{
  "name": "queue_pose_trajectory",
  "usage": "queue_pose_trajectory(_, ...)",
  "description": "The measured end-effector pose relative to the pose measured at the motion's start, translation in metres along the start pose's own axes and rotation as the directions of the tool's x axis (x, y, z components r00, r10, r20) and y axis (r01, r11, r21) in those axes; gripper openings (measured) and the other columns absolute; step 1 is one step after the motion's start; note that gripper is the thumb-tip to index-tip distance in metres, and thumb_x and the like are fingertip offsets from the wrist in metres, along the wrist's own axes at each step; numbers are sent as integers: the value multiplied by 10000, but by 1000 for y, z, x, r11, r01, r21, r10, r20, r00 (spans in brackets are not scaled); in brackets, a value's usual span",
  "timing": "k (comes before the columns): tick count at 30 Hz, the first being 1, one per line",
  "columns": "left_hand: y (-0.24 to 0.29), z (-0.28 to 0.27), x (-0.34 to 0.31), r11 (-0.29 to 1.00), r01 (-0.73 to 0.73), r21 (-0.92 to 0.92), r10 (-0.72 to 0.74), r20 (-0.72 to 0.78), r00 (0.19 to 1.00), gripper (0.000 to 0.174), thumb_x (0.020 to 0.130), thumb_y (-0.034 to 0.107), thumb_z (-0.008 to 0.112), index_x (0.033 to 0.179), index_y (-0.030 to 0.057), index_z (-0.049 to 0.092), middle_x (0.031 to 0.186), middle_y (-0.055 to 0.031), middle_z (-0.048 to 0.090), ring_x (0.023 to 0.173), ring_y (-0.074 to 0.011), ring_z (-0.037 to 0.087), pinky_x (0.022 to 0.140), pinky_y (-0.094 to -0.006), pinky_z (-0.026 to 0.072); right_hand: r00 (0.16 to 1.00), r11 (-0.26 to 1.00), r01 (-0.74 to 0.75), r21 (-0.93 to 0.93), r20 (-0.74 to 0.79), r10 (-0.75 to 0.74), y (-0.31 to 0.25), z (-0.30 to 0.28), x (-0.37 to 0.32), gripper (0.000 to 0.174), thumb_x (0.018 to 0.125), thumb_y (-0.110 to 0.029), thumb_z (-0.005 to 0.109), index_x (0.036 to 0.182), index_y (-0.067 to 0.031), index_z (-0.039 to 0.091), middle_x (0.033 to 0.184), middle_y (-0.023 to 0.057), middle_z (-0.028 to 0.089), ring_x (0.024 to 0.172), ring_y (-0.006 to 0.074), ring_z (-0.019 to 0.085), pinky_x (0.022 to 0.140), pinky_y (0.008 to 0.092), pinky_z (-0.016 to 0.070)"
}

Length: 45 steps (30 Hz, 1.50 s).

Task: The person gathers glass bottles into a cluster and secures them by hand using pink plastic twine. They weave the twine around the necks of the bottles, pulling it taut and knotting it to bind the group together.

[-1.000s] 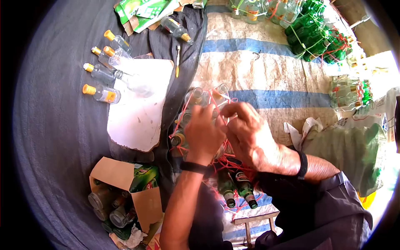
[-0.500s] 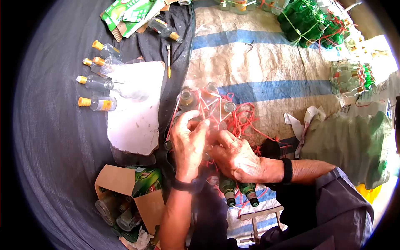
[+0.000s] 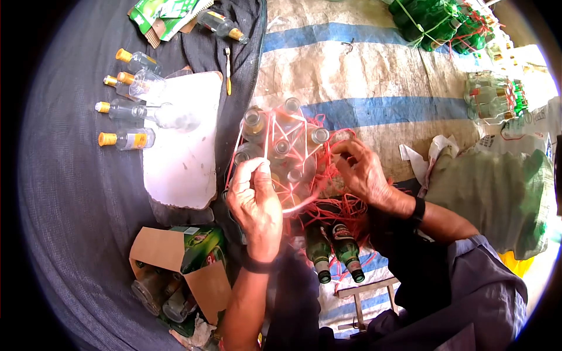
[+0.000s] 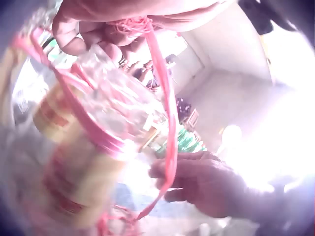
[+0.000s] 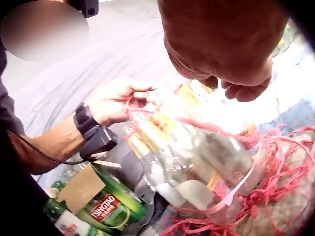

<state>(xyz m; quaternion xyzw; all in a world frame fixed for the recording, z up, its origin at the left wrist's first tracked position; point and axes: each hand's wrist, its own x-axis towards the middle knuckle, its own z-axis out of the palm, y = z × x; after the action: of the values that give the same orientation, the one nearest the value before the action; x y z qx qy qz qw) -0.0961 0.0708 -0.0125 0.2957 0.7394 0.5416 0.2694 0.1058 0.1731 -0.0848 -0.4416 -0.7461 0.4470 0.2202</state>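
A bundle of clear glass bottles (image 3: 281, 147) stands upright below my hands, laced across its tops with pink plastic twine (image 3: 305, 124). At the bundle's near left side, my left hand (image 3: 257, 205) pinches the twine between thumb and fingertips. In the left wrist view, a strand (image 4: 167, 113) hangs from that hand in a long loop, blurred bottles beside it. My right hand (image 3: 366, 175) is off the bundle's right side, fingers loosely bent, no strand visibly gripped. The right wrist view shows the right hand (image 5: 216, 54) above the bottles and the left hand (image 5: 118, 101) at their necks.
Loose pink twine (image 3: 342, 210) lies tangled beside the bundle, near two green bottles (image 3: 345, 251). Left are a white board (image 3: 181, 169), yellow-capped bottles (image 3: 129, 139) and a carton (image 3: 155, 248) of bottles. Tied green bottles (image 3: 430, 23) stand far right.
Both hands were together over the bundle; my right hand has since moved away to the right. My left hand has shifted slightly left and still pinches the twine. The head view has tilted, showing the bundle higher.
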Motion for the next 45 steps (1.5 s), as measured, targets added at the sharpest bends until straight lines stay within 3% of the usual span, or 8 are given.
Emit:
queue_pose_trajectory(4, 0, -12, 0, 938, -280, 203, 288, -9, 958, 118, 999, 69, 619, 983, -36, 671, 892, -9, 635, 783, -57, 514, 706, -220, 431, 996, 997, 9, 75, 92, -16, 3, 5, -4, 153, 908, -84, 666, 1037, -2, 670, 930, 141, 649, 818, 263, 649, 707, 370, 533)
queue_pose_trajectory(10, 6, -18, 0, 986, -166, -12, 166, -2, 986, 103, 1013, 76, 599, 992, -10, 652, 811, 16, 590, 640, -35, 451, 561, -203, 361, 982, 993, 64, 103, 171, -81, -16, 13, -9, 129, 973, -72, 631, 1069, -2, 682, 852, 101, 636, 709, 147, 615, 589, 324, 488)
queue_pose_trajectory(14, 26, -19, -18, 998, 57, 9, -57, 89, 994, 141, 1033, 92, 549, 1011, 3, 656, 817, -1, 622, 561, -26, 432, 501, -209, 325, 939, 956, 272, 110, 189, -288, -62, 0, -12, 128, 990, -84, 642, 1073, 5, 682, 762, 97, 646, 656, 201, 647, 595, 340, 511)
queue_pose_trajectory(18, 34, -11, -52, 969, 235, -71, -213, 228, 950, 159, 1052, 106, 513, 1072, -5, 625, 825, -48, 640, 533, -37, 457, 471, -216, 346, 945, 963, 252, 94, 190, -266, -80, 5, -5, 350, 848, -106, 725, 1174, -8, 645, 1126, 190, 671, 909, 363, 714, 681, 434, 593)
queue_pose_trajectory(20, 32, -4, -69, 902, 373, -216, -305, 294, 906, 158, 1061, 123, 518, 1063, -7, 609, 811, -52, 627, 529, -39, 458, 469, -215, 341, 799, 807, 590, -35, 172, -577, -88, 1, 9, 467, 807, -142, 735, 1245, -30, 620, 1306, 165, 613, 956, 347, 713, 670, 408, 603)
queue_pose_trajectory(28, 35, -12, -67, 872, 394, -291, -298, 324, 898, 184, 1069, 154, 541, 1064, -7, 631, 804, -40, 613, 540, -52, 450, 500, -215, 355, 525, 592, 804, 48, 410, -746, -73, -6, 37, 517, 779, -189, 689, 1276, -56, 641, 1296, 134, 613, 1110, 316, 621, 835, 387, 593)
queue_pose_trajectory(37, -2, -34, -83, 991, 61, -121, -73, -97, 993, 201, 1009, 61, 625, 1199, 13, 582, 1068, -26, 600, 894, -64, 526, 806, -205, 451, 730, 745, 644, 175, 152, -666, -84, 9, 35, 50, 902, -57, 670, 919, -24, 636, 744, 101, 572, 670, 307, 599, 609, 416, 478)
queue_pose_trajectory(45, -14, -52, -77, 895, -136, 426, 189, -86, 978, 516, 870, 148, 765, 1305, 2, 529, 1227, -161, 543, 1023, -265, 540, 930, -409, 425, 941, 898, 126, 421, 235, -242, -105, 10, 25, 437, 1060, -194, 588, 660, -63, 466, 635, 40, 471, 594, 134, 410, 580, 344, 376)
